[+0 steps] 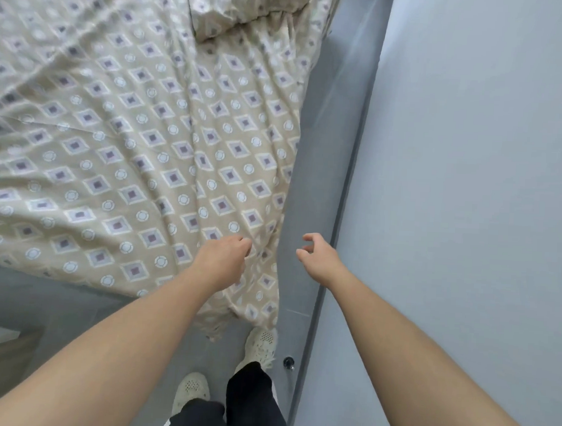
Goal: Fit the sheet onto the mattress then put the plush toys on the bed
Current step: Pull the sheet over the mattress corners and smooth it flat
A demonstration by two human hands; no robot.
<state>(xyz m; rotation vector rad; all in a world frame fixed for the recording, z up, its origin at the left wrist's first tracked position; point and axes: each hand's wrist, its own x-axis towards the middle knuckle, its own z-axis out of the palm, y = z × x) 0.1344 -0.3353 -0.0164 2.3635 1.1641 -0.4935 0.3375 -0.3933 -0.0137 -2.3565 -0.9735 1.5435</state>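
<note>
Evidently sheet-fitting is the step in hand: the beige diamond-printed sheet [147, 142] lies rumpled over the bed, its near corner hanging loose toward the grey floor [306, 188]. The left hand [226, 258] curls its fingers into that corner's fabric; the right hand [316, 256] hovers beside it, empty, fingers loosely spread. Next, probably, both tuck the corner under the mattress.

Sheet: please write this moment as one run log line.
left hand: grips sheet near corner | right hand: open, holds nothing | corner: hangs loose
</note>
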